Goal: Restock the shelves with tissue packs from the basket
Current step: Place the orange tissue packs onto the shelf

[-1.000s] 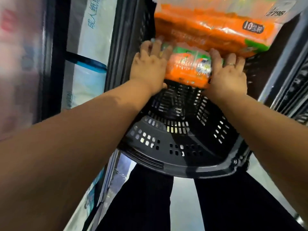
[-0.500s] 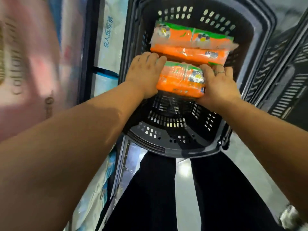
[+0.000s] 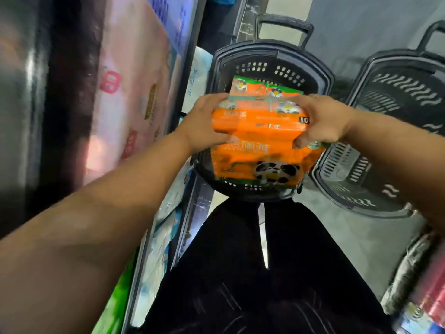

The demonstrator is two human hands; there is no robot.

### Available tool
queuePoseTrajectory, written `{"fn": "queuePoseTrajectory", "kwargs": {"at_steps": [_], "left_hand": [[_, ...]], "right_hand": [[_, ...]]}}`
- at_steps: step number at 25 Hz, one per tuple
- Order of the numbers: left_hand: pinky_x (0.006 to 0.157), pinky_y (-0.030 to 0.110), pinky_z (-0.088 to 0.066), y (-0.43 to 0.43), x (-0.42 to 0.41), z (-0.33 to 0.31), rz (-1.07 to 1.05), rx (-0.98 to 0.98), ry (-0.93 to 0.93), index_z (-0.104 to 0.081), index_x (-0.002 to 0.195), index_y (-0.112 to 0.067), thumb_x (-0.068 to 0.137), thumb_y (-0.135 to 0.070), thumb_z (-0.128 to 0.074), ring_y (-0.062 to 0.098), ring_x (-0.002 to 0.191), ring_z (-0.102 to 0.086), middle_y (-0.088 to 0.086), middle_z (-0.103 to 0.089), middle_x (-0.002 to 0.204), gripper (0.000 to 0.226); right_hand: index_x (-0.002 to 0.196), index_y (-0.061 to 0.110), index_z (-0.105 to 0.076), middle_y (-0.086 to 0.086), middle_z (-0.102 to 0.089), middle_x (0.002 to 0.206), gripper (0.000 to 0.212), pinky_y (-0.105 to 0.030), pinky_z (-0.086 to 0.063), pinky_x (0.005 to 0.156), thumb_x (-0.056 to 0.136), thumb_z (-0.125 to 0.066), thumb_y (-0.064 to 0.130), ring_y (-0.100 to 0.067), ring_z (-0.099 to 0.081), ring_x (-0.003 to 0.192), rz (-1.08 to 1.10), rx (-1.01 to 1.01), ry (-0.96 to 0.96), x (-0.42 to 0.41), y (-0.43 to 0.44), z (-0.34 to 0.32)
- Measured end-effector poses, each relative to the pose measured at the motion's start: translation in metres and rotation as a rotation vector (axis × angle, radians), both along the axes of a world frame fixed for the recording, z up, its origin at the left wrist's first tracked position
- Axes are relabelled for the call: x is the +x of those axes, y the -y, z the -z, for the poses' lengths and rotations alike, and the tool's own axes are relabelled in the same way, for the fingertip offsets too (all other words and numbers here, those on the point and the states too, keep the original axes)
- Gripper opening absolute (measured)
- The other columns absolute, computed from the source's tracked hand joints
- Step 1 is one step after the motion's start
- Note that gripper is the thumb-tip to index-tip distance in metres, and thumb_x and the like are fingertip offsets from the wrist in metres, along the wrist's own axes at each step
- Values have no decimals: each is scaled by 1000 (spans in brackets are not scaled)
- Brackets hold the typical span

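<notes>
Orange tissue pack (image 3: 260, 138) with green trim and a panda print is held up over the black basket (image 3: 272, 56), gripped from both sides. Left hand (image 3: 204, 126) clamps the pack's left end, fingers curled onto the far top edge, thumb on the near face. Right hand (image 3: 322, 121) clamps the right end, fingers wrapped over the top, thumb pressed on the front near a green corner. A "10" label shows on the pack beside the right hand. 1 more orange pack (image 3: 262, 89) lies inside the basket past the held one, partly hidden by it. Basket walls are perforated, its handle (image 3: 284, 25) stands up at the far side. A 2nd black basket (image 3: 395, 145) sits just beside it on the right, on the grey floor (image 3: 375, 27). Shelving (image 3: 187, 213) runs along the left, with blurred pink packs (image 3: 130, 97) at upper left and white-blue packs (image 3: 159, 249) lower down. Person's dark trousers (image 3: 252, 273) fill the lower middle. Blurred packaged goods (image 3: 423, 285) show at the lower right edge, too smeared to identify.
</notes>
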State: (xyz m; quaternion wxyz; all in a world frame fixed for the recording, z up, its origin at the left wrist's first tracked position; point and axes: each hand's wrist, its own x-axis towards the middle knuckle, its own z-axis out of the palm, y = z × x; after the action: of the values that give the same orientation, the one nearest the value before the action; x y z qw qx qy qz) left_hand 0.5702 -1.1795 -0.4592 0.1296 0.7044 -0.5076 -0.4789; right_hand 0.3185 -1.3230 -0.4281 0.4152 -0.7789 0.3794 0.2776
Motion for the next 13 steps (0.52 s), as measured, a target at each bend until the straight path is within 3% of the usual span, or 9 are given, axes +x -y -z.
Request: {"fn": "queuePoseTrajectory", "kwargs": {"at_steps": [3,6,8,11,13], "left_hand": [[96,34,-50,-19,-1,-42,-200,-30,-216,-37,140,-31,53,-47,-84,9,111,-57,-2,-49,130,101],[92,30,-52,-39,-7,-86,-357,-53,-352,-40,131,-36,51,-43,-83,-2,103,-60,-17,-55,119,91],[90,32,-53,-52,-15,-110,-433,-82,-392,-41,125,-37,53,-39,-84,4,104,-62,-12,-58,119,84],[80,24,-55,-69,-32,-140,-534,-142,-365,-45,124,-34,56,-33,-90,-1,98,-63,-9,-60,116,82],[75,17,-52,-80,-48,-162,-649,-213,-340,-47,124,-29,55,-33,-91,-7,94,-62,-13,-59,112,82]], "right_hand": [[131,23,-50,1,-63,114,89,-40,-47,92,52,-91,24,-25,-60,104,24,121,82,-3,3,-42],[122,27,-51,8,-64,106,76,-24,-47,78,60,-87,2,-12,-61,98,64,264,151,-3,3,-84],[120,31,-49,10,-64,107,80,-27,-47,82,57,-90,4,-11,-61,100,61,297,180,-2,0,-101],[125,29,-53,5,-65,113,90,-40,-50,93,43,-91,33,-18,-62,105,-13,237,227,-4,-7,-119],[127,25,-55,6,-61,113,86,-30,-50,93,50,-92,34,-17,-59,107,-26,183,323,-10,-10,-132]]}}
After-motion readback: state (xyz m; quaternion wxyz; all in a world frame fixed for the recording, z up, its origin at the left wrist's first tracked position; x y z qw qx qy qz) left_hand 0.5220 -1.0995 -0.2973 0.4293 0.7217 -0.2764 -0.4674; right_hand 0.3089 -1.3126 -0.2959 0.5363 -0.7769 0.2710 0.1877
